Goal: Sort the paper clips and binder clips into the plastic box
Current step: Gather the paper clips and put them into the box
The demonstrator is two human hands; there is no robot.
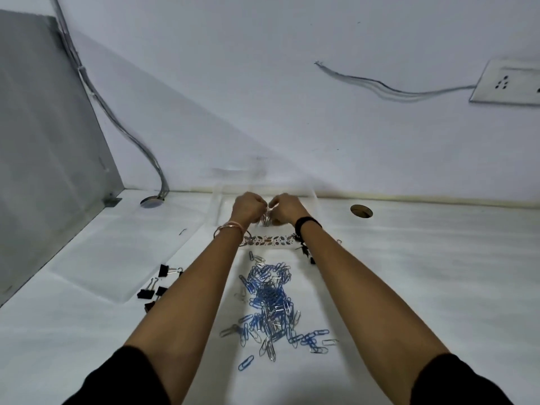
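A clear plastic box [217, 206] stands at the far edge of the white table, against the wall. Over it, my left hand [248, 208] and my right hand [285, 208] meet, both pinched on a small bunch of silver paper clips [265, 221] that hangs between them. A heap of blue and silver paper clips [270, 305] lies on the table between my forearms. Black binder clips [155, 287] lie to the left of my left arm, and a few more [305, 251] show beside my right wrist.
A clear flat lid [117, 258] lies on the table to the left. A patterned strip [271, 240] sits just in front of the box. A round cable hole [361, 211] is at the right, a cable grommet [152, 201] at the left, and a grey partition [43, 141] beyond.
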